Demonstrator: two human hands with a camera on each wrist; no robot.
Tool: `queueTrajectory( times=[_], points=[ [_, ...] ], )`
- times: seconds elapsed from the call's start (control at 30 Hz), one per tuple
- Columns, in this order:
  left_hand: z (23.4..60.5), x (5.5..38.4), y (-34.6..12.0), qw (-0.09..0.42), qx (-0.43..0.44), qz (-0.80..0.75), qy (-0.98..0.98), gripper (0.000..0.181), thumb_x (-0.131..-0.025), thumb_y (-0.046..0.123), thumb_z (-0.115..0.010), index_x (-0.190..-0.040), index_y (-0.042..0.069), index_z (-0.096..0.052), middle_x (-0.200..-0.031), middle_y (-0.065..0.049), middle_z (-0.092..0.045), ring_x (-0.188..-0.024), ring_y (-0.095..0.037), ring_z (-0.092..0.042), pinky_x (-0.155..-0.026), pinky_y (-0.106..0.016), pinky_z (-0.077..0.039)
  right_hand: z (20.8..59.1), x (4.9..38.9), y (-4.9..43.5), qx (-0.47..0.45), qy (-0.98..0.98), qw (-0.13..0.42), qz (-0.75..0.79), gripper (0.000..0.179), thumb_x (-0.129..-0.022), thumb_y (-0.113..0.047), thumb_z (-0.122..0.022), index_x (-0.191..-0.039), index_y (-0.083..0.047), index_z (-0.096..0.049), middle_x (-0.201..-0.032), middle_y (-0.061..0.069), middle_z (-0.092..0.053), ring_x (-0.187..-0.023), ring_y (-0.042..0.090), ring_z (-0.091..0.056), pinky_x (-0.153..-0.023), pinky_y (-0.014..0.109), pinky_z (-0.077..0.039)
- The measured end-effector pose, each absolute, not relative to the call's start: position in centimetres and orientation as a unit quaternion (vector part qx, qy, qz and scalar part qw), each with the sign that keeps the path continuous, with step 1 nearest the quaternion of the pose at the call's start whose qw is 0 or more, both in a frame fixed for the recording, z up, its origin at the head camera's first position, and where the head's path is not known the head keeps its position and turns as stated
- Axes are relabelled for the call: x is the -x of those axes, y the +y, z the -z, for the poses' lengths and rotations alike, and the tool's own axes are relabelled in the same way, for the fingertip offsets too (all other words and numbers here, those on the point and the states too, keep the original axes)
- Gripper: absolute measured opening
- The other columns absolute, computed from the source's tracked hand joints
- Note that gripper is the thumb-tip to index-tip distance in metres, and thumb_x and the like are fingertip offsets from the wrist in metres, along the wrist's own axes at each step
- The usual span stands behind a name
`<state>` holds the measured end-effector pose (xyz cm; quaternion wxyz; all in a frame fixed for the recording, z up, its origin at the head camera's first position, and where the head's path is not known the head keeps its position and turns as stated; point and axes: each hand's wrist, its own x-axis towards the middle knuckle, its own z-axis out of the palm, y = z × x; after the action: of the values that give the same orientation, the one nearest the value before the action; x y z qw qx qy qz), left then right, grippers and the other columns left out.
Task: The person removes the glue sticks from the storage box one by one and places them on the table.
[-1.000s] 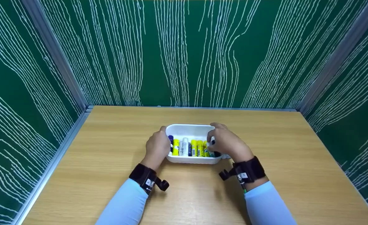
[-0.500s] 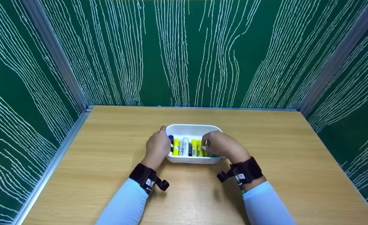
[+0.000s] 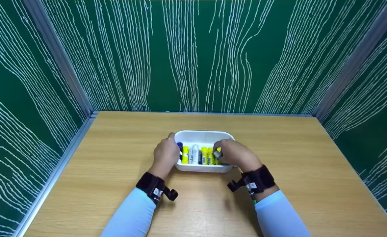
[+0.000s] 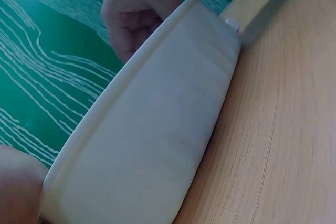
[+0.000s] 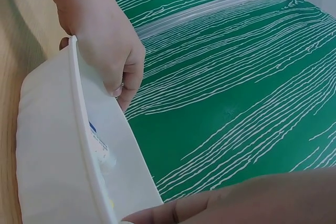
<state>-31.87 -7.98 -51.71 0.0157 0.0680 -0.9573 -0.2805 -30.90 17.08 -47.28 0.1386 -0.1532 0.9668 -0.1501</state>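
Remotely, I saw the left hand [image 3: 166, 152] clamped on the oblong white plastic tray [image 3: 201, 169] at its left end; inside, the right hand [image 3: 239, 154] pinched a greyish tube [image 3: 217, 154].

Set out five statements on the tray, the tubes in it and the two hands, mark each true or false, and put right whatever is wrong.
1. The left hand grips the left end of the white tray. True.
2. The tray is turned upside down. False: it stands open side up on the wood-grained tabletop.
3. The right hand pinches a small pale thing over the tray. True, though most of that thing is hidden.
4. Every tube in the tray is yellow. False: beside the yellow tubes lie others, such as a white tube.
5. Both forearms are bare. False: light blue sleeves cover them.
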Motion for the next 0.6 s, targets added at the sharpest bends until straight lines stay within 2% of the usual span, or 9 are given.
queueTrajectory(
  times=[0.23, 0.37, 0.5, 0.6],
  points=[
    [52.0, 32.1, -8.1, 0.027, -0.053, 0.281, -0.958, 0.049, -0.118, 0.010, -0.051, -0.166, 0.005, -0.052, -0.143, -0.024, -0.077, -0.120, -0.033, -0.080, -0.100, -0.051, -0.068, 47.4, 31.0, 16.8, 0.137, 0.969, 0.136, 0.154, 0.035, -0.101, -0.007, -0.081, -0.136, -0.011, -0.081, -0.125, 0.012, -0.073, -0.098, 0.029, -0.069, -0.072, 0.033, -0.055],
    [51.9, 32.1, -8.1, 0.023, -0.055, 0.282, -0.957, 0.050, -0.118, 0.011, -0.051, -0.167, 0.005, -0.051, -0.145, -0.023, -0.076, -0.123, -0.033, -0.080, -0.103, -0.051, -0.067, 47.3, 30.9, 16.9, 0.119, 0.967, 0.142, 0.177, 0.043, -0.102, -0.006, -0.078, -0.145, -0.011, -0.076, -0.129, 0.013, -0.073, -0.098, 0.029, -0.070, -0.067, 0.032, -0.056],
    [51.8, 32.1, -8.0, 0.016, -0.062, 0.287, -0.956, 0.051, -0.119, 0.012, -0.052, -0.169, 0.007, -0.049, -0.148, -0.023, -0.074, -0.126, -0.033, -0.078, -0.108, -0.051, -0.066, 46.8, 30.7, 17.3, 0.110, 0.963, 0.129, 0.209, 0.049, -0.103, -0.007, -0.077, -0.152, -0.011, -0.069, -0.129, 0.015, -0.074, -0.098, 0.030, -0.071, -0.069, 0.033, -0.060],
    [51.8, 32.0, -8.1, 0.018, -0.064, 0.288, -0.955, 0.050, -0.119, 0.013, -0.051, -0.169, 0.007, -0.050, -0.148, -0.022, -0.074, -0.125, -0.033, -0.078, -0.109, -0.052, -0.065, 46.3, 30.7, 17.6, 0.110, 0.962, 0.106, 0.226, 0.043, -0.104, -0.010, -0.077, -0.147, -0.009, -0.071, -0.123, 0.016, -0.075, -0.095, 0.030, -0.071, -0.073, 0.034, -0.062]
  ],
)
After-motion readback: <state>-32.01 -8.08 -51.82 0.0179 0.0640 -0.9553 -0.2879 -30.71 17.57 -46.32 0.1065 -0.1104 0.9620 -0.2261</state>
